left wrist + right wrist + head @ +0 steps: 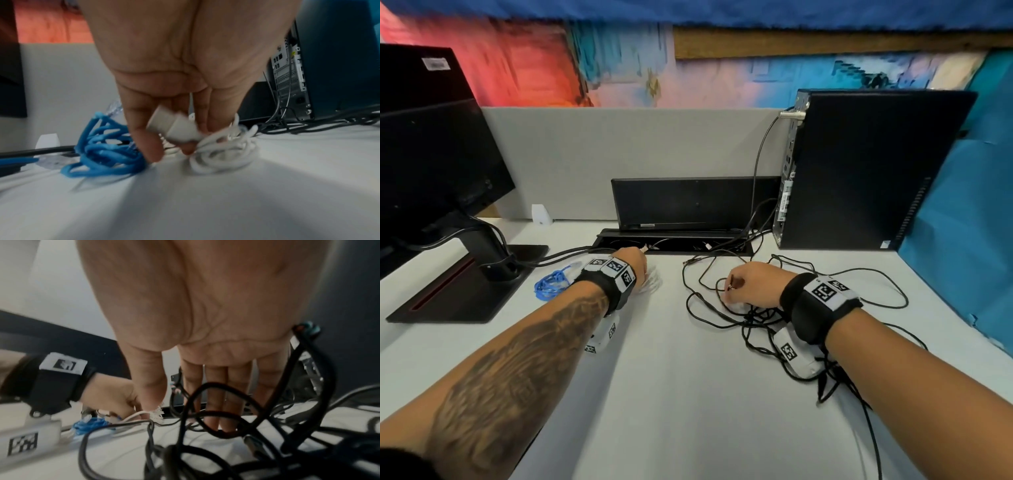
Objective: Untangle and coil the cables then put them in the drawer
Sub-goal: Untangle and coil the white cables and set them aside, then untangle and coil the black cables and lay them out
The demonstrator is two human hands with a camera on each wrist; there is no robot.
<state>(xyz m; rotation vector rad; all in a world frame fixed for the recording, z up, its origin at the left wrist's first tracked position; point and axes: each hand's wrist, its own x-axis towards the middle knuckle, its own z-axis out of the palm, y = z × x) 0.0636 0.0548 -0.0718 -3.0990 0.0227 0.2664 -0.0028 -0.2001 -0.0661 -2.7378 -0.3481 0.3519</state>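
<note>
My left hand (635,265) reaches down at the desk's middle back and pinches the white plug (174,129) of a white cable, whose bundled coil (222,154) lies on the desk beneath the fingers. A bundled blue cable (551,284) lies just left of that hand, also seen as the blue cable (102,146). My right hand (750,286) is lowered into a loose tangle of black cables (756,318). Its fingers (216,402) point fairly straight down, and a black loop (222,433) crosses at their tips. No drawer is in view.
A monitor (438,154) on a black stand base (465,284) fills the left. A black computer tower (866,168) stands at the right rear, wired into a cable slot (671,245) below the grey partition (619,154). Blue sheeting (962,240) borders the right edge.
</note>
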